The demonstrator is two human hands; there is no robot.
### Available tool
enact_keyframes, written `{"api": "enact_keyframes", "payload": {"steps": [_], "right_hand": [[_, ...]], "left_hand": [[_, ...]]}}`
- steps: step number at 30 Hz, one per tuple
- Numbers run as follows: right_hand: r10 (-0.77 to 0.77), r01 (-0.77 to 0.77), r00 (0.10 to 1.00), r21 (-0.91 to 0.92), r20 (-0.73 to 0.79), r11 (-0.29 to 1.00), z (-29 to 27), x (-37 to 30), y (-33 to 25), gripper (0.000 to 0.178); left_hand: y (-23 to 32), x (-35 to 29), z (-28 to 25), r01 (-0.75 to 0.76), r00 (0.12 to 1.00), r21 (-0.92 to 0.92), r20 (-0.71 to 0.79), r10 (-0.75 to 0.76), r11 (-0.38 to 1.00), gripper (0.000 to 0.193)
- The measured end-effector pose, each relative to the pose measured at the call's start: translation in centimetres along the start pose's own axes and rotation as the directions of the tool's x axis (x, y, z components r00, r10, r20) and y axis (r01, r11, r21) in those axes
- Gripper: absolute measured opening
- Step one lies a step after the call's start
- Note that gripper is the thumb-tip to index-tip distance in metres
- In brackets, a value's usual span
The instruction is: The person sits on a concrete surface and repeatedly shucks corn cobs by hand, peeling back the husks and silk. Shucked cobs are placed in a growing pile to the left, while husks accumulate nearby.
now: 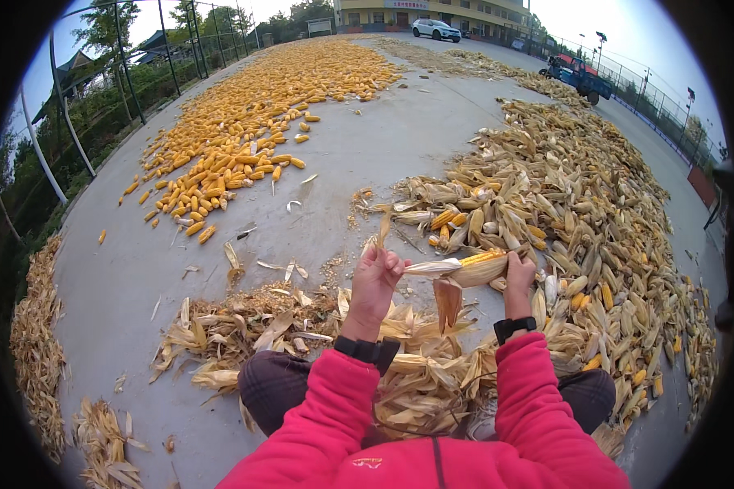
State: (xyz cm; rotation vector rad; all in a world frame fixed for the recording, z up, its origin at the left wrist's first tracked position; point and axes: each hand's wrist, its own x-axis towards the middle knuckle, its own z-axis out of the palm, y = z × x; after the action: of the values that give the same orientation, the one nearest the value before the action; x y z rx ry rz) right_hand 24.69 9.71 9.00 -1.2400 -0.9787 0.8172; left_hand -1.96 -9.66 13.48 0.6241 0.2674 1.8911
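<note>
Between my two hands an ear of corn (481, 258) lies almost level, a strip of yellow kernels bared along its top. Pale husk (434, 267) stretches leftward from it into the closed fingers of my left hand (373, 287). My right hand (519, 285) is closed round the ear's other end. A loose brown husk leaf (448, 303) hangs down from the ear. Below, between my bent legs, lies a heap of stripped husks (420, 375). Unhusked ears (579, 220) make a big pile close to my right hand.
Bare yellow cobs (245, 114) spread over the concrete ground (383, 130) at the far left. A small dark tool (246, 233) lies on the ground ahead of my left hand. More husks (37, 342) line the left edge. A blue truck (579, 77) and white car (436, 30) stand farther off.
</note>
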Motion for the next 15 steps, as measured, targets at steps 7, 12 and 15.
{"api": "enact_keyframes", "payload": {"steps": [7, 12, 15], "right_hand": [[0.265, -0.459, 0.886, 0.632, 0.381, 0.625, 0.9, 0.6, -0.3, 0.014], [0.161, -0.683, 0.66, 0.497, 0.734, 0.535, 2.8, -5.6, -2.1, 0.024], [0.073, -0.423, 0.706, 0.337, 0.704, 0.841, 3.3, -6.9, -1.8, 0.028]], "left_hand": [[-3.1, 0.5, -4.6, 0.313, 0.897, 0.924, -0.212, -0.388, 0.218, 0.046], [-7.8, -1.0, -3.5, 0.375, 0.863, 0.749, -0.067, -0.502, 0.546, 0.057], [-9.1, -1.7, -3.5, 0.338, 0.897, 0.762, -0.084, -0.433, 0.552, 0.056]]}}
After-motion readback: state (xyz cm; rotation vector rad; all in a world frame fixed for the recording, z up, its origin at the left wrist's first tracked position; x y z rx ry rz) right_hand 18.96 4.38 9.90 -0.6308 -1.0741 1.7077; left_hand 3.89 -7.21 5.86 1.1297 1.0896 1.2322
